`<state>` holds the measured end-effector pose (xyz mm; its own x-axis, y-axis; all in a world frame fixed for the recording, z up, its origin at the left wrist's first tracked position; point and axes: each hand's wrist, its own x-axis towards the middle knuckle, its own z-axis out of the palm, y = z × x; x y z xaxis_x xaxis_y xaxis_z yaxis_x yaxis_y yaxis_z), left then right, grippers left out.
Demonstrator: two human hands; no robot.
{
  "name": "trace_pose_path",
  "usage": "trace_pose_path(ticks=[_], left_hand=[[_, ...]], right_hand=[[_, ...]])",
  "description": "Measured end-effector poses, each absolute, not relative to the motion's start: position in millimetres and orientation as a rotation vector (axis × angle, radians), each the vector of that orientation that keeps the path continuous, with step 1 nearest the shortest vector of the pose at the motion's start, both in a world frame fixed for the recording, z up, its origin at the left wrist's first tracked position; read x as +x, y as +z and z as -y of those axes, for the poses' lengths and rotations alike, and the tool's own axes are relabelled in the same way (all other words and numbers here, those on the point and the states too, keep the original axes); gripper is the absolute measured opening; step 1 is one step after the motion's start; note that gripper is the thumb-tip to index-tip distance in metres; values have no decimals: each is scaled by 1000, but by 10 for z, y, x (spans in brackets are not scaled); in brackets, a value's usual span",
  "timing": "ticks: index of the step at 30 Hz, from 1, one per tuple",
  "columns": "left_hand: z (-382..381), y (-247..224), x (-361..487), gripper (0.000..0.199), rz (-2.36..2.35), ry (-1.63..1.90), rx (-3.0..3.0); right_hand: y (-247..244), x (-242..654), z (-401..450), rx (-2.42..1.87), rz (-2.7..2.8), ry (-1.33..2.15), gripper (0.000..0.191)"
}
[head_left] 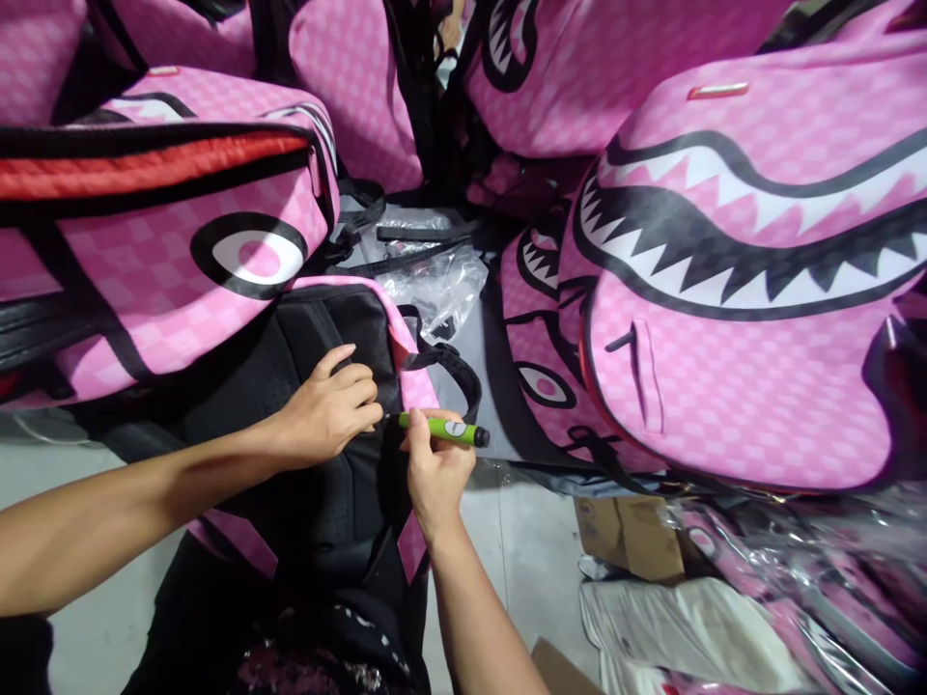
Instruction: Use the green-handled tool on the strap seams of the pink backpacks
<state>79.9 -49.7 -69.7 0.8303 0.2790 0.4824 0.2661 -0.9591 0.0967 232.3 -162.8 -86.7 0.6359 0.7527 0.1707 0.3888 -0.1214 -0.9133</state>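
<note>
A backpack with a black back panel (319,328) and pink edges lies in front of me. My left hand (337,405) rests on that panel, its fingers bent and partly spread; whether it pinches the fabric cannot be made out. Just to the right, my right hand (438,468) is closed on a green marker (441,428). The marker's dark end points right and its other end points left, toward my left fingertips. A black strap loop (463,372) stands out from the bag's right edge above the marker.
Pink checkered backpacks with eye and shark-teeth prints stand at the left (159,261) and right (739,376), with more behind. Clear plastic (441,290) lies on the grey surface between them. A cardboard box (637,536) and wrapped pink items (832,579) are at lower right.
</note>
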Motion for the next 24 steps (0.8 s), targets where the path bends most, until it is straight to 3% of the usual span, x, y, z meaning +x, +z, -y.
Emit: trace_pose_path(ticks=[24], left_hand=[[529, -638, 797, 6, -490, 726, 3028]], right_hand=[[-830, 2368, 1593, -1698, 928, 519, 33]])
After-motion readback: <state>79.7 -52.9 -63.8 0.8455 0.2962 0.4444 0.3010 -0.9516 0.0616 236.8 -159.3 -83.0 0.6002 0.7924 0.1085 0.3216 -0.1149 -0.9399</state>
